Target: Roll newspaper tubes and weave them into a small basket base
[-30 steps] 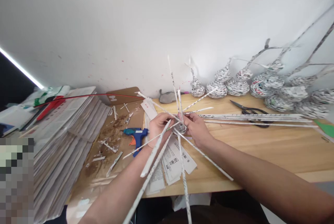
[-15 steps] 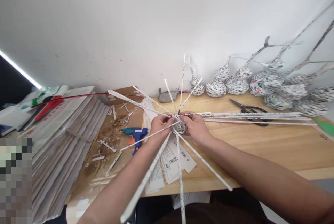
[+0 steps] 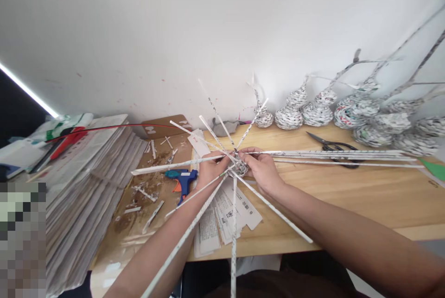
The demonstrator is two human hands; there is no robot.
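A small round woven piece of newspaper (image 3: pixel 239 168) is between my hands, with several white rolled-paper sticks (image 3: pixel 233 233) radiating from it in all directions. My left hand (image 3: pixel 211 168) is closed on its left side, the thumb near the weave. My right hand (image 3: pixel 263 170) pinches a rolled-paper stick at the upper right edge of the weave, thumb and forefinger together. That stick runs off to the right. Several long rolled-paper sticks (image 3: pixel 347 155) extend rightward over the table beside it. The underside of the weave is hidden by my fingers.
Newspaper stacks (image 3: pixel 100 187) stand at left. A blue glue gun (image 3: pixel 186 180) lies on cardboard (image 3: pixel 121 212) with paper scraps. Printed paper strips (image 3: pixel 206 231) lie below my hands. Black scissors (image 3: pixel 333 146) lie at right, before several woven paper gourds (image 3: pixel 288 117) along the wall.
The upper sticks have swung leftward, and the left one has dropped lower, as the woven piece turned counterclockwise. Both hands keep nearly the same place.
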